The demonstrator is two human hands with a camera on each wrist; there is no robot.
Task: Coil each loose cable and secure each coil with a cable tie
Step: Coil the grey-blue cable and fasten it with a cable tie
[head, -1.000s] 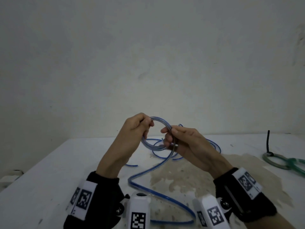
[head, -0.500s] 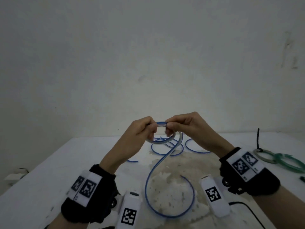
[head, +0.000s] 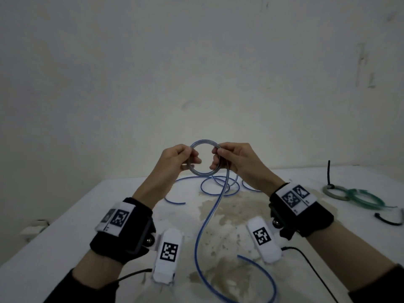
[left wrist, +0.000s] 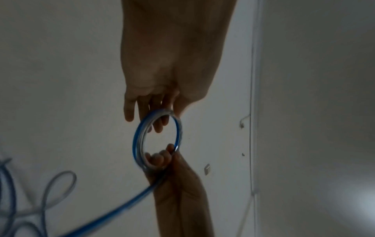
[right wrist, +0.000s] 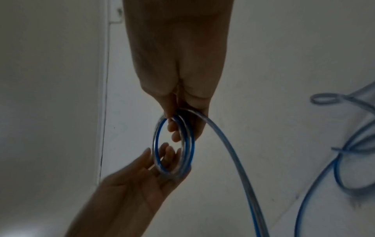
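A small round coil of blue cable is held upright above the table between both hands. My left hand pinches its left side, my right hand pinches its right side. In the left wrist view the coil hangs below my left fingers, with the right hand's fingertips at its lower edge. In the right wrist view the coil sits under my right fingers. The loose blue cable tail drops from the right hand to the table and curls in loops behind.
A green coil and a grey-green coil with an upright black tie lie at the right of the white table. A loose black tie lies near them. Thin black wires run from my wrist cameras.
Both hands have lifted the coil and spread to its two sides, so the ring now faces me. One more turn of cable has been wound on and the tail has shifted.
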